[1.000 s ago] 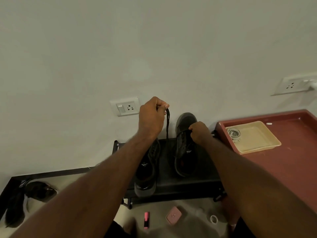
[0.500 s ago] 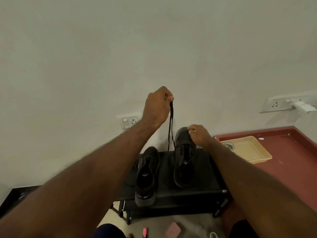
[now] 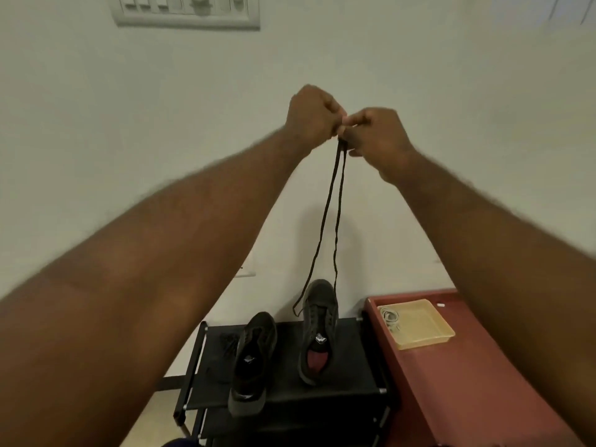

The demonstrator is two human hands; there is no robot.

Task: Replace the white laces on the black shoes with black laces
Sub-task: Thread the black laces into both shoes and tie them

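Both hands are up near the wall, left hand (image 3: pixel 311 116) and right hand (image 3: pixel 375 133) touching. The fingers of each are curled and pinch the two ends of the black lace (image 3: pixel 325 214) together. From that pinch two strands drop to the toe end of the shoe (image 3: pixel 317 330) on the rack (image 3: pixel 351 382). I'd say the lace runs through the lowest eyelets there, though they're too small to make out.

You look to be matching the ends for equal length. Bring the tips flush and pull straight up, light and even, so the shoe doesn't lift off the rack. Watch the left strand, which bows out in a loose loop beside the toe. Draw that slack through before you trust the lengths, then untwist both strands so they lie flat.

The other shoe (image 3: pixel 253 359) sits just beside it, nearer you, its lacing too dark to read. There's a dark bundle (image 3: pixel 227 341) on the rack to its left, likely the second lace. The white laces (image 3: pixel 390 317) lie in the tray (image 3: pixel 429 330).
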